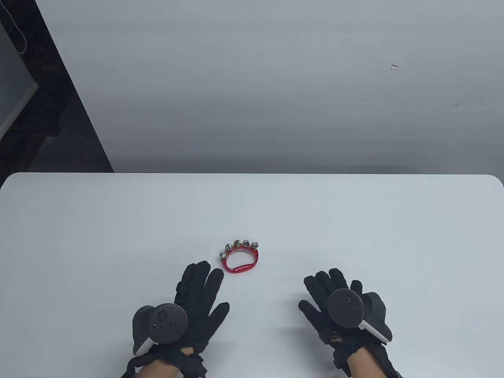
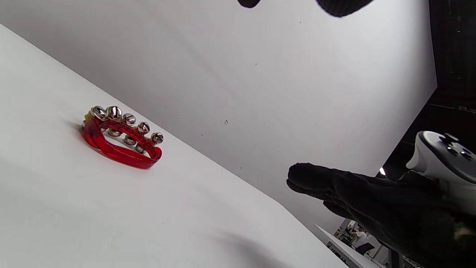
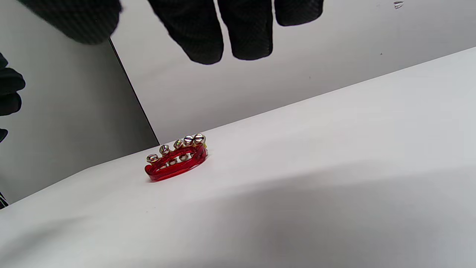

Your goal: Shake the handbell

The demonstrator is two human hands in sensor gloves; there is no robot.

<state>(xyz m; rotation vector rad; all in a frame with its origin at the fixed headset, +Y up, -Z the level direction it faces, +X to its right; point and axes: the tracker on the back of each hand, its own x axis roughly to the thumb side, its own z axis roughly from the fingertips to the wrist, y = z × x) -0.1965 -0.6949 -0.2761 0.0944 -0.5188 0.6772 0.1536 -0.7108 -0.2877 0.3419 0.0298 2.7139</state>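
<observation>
The handbell point(image 1: 240, 258) is a red plastic loop handle with several small silver jingle bells along its far side. It lies flat on the white table, near the front middle. It also shows in the left wrist view point(image 2: 121, 139) and the right wrist view point(image 3: 176, 160). My left hand point(image 1: 197, 299) lies open, palm down, just left of and nearer than the bell, fingertips close to it but apart. My right hand point(image 1: 334, 299) is open and empty to the bell's right, farther from it. Neither hand touches the bell.
The white table point(image 1: 354, 220) ends at a far edge with rounded corners. Behind it stands a grey-white wall point(image 1: 275, 86), with a dark gap at the far left point(image 1: 35, 118).
</observation>
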